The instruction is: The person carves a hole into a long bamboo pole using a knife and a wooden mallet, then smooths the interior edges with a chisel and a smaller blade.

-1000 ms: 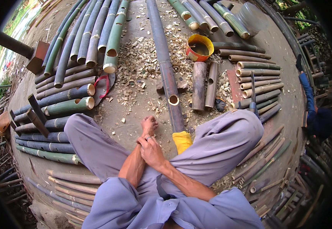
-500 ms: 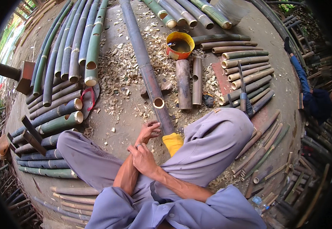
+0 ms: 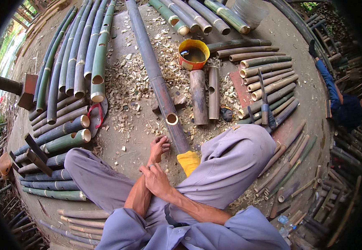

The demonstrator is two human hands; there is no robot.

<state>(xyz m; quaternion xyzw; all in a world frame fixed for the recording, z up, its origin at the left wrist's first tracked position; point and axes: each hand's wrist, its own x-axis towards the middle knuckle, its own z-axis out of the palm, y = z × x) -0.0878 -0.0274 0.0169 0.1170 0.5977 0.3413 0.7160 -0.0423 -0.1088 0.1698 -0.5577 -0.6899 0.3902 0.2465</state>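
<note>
My left hand (image 3: 159, 147) is raised between my knees, holding nothing, its fingers loosely bent and apart. Across the left wrist lies my right hand (image 3: 156, 178), its fingers wrapped round it; a ring shows on one finger. Just right of the left hand, a long dark bamboo pole (image 3: 158, 85) runs away from me, with a hole cut near its close end. That end meets a yellow cloth (image 3: 188, 161) beside my right leg. A small wood block (image 3: 180, 104) sits against the pole.
Wood chips (image 3: 122, 79) litter the ground. A yellow and red tub (image 3: 193, 64) of dark liquid stands beyond two short bamboo pieces (image 3: 198, 100). Bamboo tubes (image 3: 81, 71) lie in rows on both sides. A bladed tool (image 3: 265, 100) rests at right, a mallet (image 3: 27, 91) at left.
My left hand has turned a little, its fingers drawing away from the pole. The right hand stays on the left wrist. The view has shifted slightly.
</note>
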